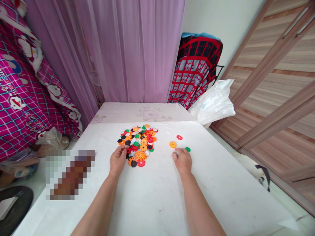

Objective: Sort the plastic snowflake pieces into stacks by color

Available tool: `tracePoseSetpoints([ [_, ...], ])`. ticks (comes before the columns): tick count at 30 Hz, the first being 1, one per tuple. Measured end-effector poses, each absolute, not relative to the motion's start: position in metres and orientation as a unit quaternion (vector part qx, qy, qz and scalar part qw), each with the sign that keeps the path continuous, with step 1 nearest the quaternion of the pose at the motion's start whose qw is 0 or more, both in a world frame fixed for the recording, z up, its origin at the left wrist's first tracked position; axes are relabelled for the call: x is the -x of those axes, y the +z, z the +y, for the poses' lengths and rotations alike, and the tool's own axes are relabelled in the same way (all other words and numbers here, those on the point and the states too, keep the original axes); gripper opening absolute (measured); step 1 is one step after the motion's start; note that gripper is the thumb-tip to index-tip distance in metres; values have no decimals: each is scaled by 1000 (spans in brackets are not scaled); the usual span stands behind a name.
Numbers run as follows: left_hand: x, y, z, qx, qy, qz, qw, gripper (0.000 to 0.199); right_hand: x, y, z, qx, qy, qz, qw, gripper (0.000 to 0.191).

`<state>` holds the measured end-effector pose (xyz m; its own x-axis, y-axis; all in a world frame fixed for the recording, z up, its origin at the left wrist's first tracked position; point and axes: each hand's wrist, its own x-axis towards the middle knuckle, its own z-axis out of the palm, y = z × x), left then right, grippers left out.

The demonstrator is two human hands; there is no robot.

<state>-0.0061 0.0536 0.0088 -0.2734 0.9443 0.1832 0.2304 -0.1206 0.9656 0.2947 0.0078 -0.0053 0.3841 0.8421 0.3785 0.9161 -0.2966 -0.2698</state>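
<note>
A pile of flat notched plastic discs (pixel 143 142) in orange, red, black, green and white lies on the white-covered table. My left hand (pixel 118 160) is at the pile's left edge, its fingers pressed together beside a black disc; what they pinch, if anything, is hidden. Right of the pile, my right hand (pixel 183 160) is closed, with a white notched disc (pixel 176 152) partly showing at its fingertips. Close to that hand lie an orange disc (pixel 172 144) and a green disc (pixel 187 149). A red disc (pixel 179 137) rests a little farther back.
The table (pixel 152 200) has a white cover. A pixelated reddish-brown patch (pixel 73 173) is at its left side. Beyond the right edge are a white plastic bag (pixel 214 103) and wooden cabinet doors (pixel 268 85). Purple curtains (pixel 137 49) hang behind.
</note>
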Motion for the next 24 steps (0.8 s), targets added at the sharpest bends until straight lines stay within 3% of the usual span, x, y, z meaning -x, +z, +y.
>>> tracePoseSetpoints([
  [24,7,8,54,-506,545,583,328,30,-299,-8,29,774,-78,-577,251,22],
])
